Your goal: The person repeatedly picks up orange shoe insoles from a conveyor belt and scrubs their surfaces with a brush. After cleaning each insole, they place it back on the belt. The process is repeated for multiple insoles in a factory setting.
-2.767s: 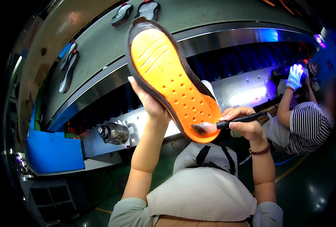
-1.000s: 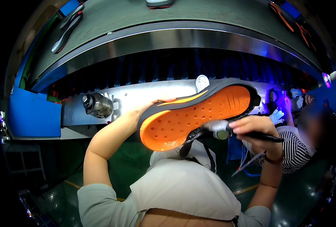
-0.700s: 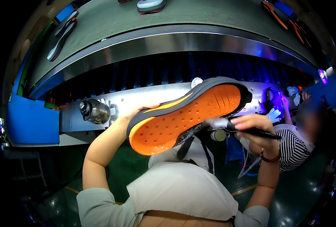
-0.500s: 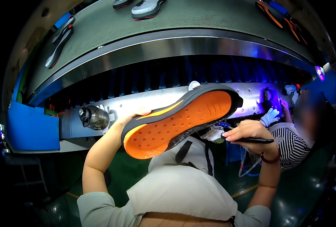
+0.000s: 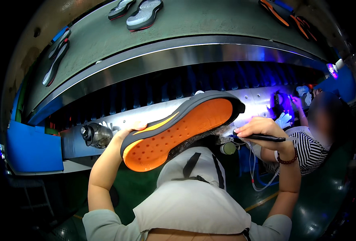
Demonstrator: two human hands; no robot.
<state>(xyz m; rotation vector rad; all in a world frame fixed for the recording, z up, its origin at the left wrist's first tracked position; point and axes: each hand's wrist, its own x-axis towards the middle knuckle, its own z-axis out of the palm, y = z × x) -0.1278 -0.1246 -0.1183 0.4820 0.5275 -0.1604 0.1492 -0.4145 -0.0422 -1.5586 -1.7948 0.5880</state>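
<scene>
My left hand (image 5: pixel 126 133) grips a large shoe sole (image 5: pixel 186 127) by its edge, thumb on the rim and the other fingers hidden behind it. The sole has an orange, dimpled inside and a black sidewall with a yellow-orange stripe. It is held tilted, inside facing me, and its near sidewall looks wet and shiny. A black-handled brush (image 5: pixel 266 137) is closed in the fingers of my right hand (image 5: pixel 262 129). Its pale bristles lie against or very close to the sole's near edge; contact is hard to tell.
Beyond a metal ledge (image 5: pixel 162 104) runs a green conveyor belt (image 5: pixel 202 20) carrying grey-and-black soles (image 5: pixel 145 15) and orange-black soles (image 5: pixel 274 13). A dark clear bottle (image 5: pixel 99 135) stands at left. A round pale-topped container (image 5: pixel 227 148) sits below the brush. At right, a co-worker in stripes (image 5: pixel 306 150) is close.
The sole has shifted slightly left. The brush has moved up and left toward the sole's near edge, and its bristles now show there. The view has tilted a little.
</scene>
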